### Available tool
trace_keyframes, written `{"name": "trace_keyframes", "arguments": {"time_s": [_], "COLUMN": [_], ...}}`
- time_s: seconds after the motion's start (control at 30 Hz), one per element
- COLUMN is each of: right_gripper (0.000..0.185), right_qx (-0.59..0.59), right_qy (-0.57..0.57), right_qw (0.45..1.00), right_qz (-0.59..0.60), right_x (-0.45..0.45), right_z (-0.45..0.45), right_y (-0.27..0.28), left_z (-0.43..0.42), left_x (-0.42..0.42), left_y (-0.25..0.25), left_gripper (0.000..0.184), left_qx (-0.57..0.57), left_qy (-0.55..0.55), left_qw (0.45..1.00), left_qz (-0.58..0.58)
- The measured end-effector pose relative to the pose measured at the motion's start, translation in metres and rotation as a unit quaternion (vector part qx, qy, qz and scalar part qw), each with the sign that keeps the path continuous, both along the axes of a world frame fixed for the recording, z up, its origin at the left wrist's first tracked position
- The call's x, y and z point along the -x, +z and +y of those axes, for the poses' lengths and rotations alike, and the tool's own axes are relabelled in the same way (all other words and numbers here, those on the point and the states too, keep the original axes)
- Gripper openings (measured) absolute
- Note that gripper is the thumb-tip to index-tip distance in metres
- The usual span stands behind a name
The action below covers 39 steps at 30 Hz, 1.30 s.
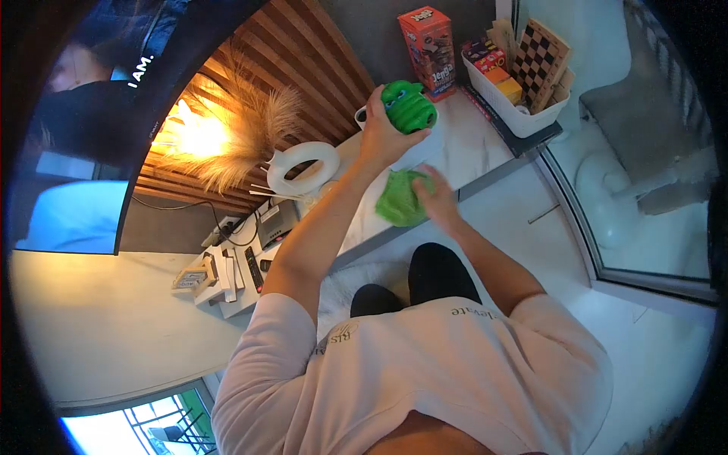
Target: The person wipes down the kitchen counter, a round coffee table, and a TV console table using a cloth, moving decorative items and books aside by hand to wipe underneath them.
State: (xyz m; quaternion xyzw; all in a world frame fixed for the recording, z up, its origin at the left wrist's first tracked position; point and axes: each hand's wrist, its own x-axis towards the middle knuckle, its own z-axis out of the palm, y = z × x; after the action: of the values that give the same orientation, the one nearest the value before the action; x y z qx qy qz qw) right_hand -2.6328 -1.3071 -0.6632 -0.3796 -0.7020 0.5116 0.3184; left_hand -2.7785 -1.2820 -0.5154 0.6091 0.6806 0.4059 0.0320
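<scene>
My left hand (385,136) grips a bright green figurine (409,108) with bluish eyes, tilted on its side above the marble-look counter (472,138). A white round-rimmed object lies partly hidden behind that hand. Closer to me, my right hand (435,199) has its fingers on a crumpled green cloth (400,199) by the counter's front edge. Slight motion blur softens the right hand, and its fingertips are partly lost against the cloth.
A red Jenga box (429,53) and a white basket (523,114) with a chessboard (540,64) stand at the back right. To the left are a white ring-shaped vase (327,159), pampas grass (269,117), a router (277,223) and a remote control (253,269).
</scene>
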Motion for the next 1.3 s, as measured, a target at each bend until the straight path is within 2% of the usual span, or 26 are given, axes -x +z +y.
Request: {"name": "trace_keyframes", "arguments": {"time_s": [0.03, 0.07, 0.13, 0.2, 0.3, 0.4, 0.5, 0.6, 0.7, 0.73, 0.83, 0.9, 0.97, 1.0, 1.03, 1.1, 1.17, 1.2, 1.27, 1.3], "right_gripper": [0.057, 0.059, 0.063, 0.061, 0.055, 0.064, 0.065, 0.065, 0.068, 0.069, 0.064, 0.062, 0.063, 0.067, 0.064, 0.060, 0.057, 0.056, 0.051, 0.051], "right_qx": [0.103, 0.206, 0.330, 0.298, 0.296, 0.314, 0.317, 0.351, 0.330, 0.348, 0.345, 0.336, 0.333, 0.269, 0.258, 0.232, -0.018, -0.142, -0.278, -0.326], "right_qy": [-0.020, -0.042, -0.069, -0.077, -0.102, -0.111, -0.109, -0.101, -0.147, -0.153, -0.186, -0.170, -0.181, -0.207, -0.193, -0.163, -0.278, -0.330, -0.165, -0.031], "right_qw": [0.985, 0.939, 0.874, 0.876, 0.909, 0.920, 0.919, 0.899, 0.914, 0.907, 0.898, 0.908, 0.913, 0.939, 0.946, 0.959, 0.959, 0.931, 0.943, 0.942], "right_qz": [0.139, 0.272, 0.350, 0.372, 0.274, 0.205, 0.209, 0.242, 0.187, 0.180, 0.201, 0.185, 0.153, 0.062, 0.043, 0.006, -0.047, -0.066, -0.075, -0.077], "right_x": [-0.011, -0.024, -0.058, -0.079, -0.100, -0.110, -0.110, -0.099, -0.076, -0.067, -0.049, -0.042, -0.036, -0.032, -0.031, -0.029, -0.022, -0.020, -0.016, -0.010], "right_z": [0.017, 0.030, 0.043, 0.054, 0.065, 0.084, 0.101, 0.125, 0.134, 0.140, 0.148, 0.152, 0.159, 0.148, 0.148, 0.152, 0.128, 0.110, 0.047, 0.019], "right_y": [0.008, 0.016, 0.069, 0.094, 0.114, 0.085, 0.050, -0.004, -0.014, -0.019, -0.035, -0.033, -0.043, -0.023, -0.024, -0.029, -0.033, -0.033, -0.025, -0.034], "left_z": [0.000, 0.000, 0.009, 0.015, 0.023, 0.024, 0.025, 0.021, -0.011, -0.032, -0.092, -0.131, -0.167, -0.181, -0.192, -0.210, -0.214, -0.216, -0.221, -0.225], "left_x": [-0.008, -0.017, -0.037, -0.060, -0.092, -0.113, -0.119, -0.111, -0.101, -0.099, -0.076, -0.060, -0.031, -0.011, 0.009, 0.044, 0.065, 0.074, 0.091, 0.095], "left_y": [0.005, 0.010, 0.017, 0.011, -0.014, -0.053, -0.071, -0.090, -0.101, -0.094, -0.132, -0.130, -0.139, -0.151, -0.161, -0.164, -0.162, -0.160, -0.161, -0.163], "left_gripper": [0.108, 0.107, 0.106, 0.106, 0.110, 0.118, 0.120, 0.110, 0.096, 0.075, 0.060, 0.051, 0.057, 0.062, 0.068, 0.078, 0.083, 0.085, 0.088, 0.089], "left_qx": [-0.015, -0.011, -0.011, -0.029, -0.007, 0.046, 0.108, 0.077, 0.148, 0.135, 0.111, 0.159, 0.109, 0.096, 0.083, 0.057, 0.087, 0.103, 0.128, 0.145], "left_qy": [-0.010, -0.029, -0.070, -0.087, -0.103, -0.093, -0.078, -0.055, -0.059, -0.045, 0.031, 0.233, 0.386, 0.443, 0.498, 0.499, 0.521, 0.530, 0.499, 0.482], "left_qw": [1.000, 0.999, 0.997, 0.995, 0.994, 0.995, 0.991, 0.995, 0.986, 0.990, 0.991, 0.949, 0.890, 0.875, 0.854, 0.859, 0.843, 0.837, 0.846, 0.849], "left_qz": [-0.017, -0.010, 0.007, 0.030, 0.019, 0.002, 0.015, 0.012, 0.039, 0.005, -0.065, -0.139, -0.217, -0.170, -0.124, -0.101, -0.098, -0.094, -0.137, -0.160]}}
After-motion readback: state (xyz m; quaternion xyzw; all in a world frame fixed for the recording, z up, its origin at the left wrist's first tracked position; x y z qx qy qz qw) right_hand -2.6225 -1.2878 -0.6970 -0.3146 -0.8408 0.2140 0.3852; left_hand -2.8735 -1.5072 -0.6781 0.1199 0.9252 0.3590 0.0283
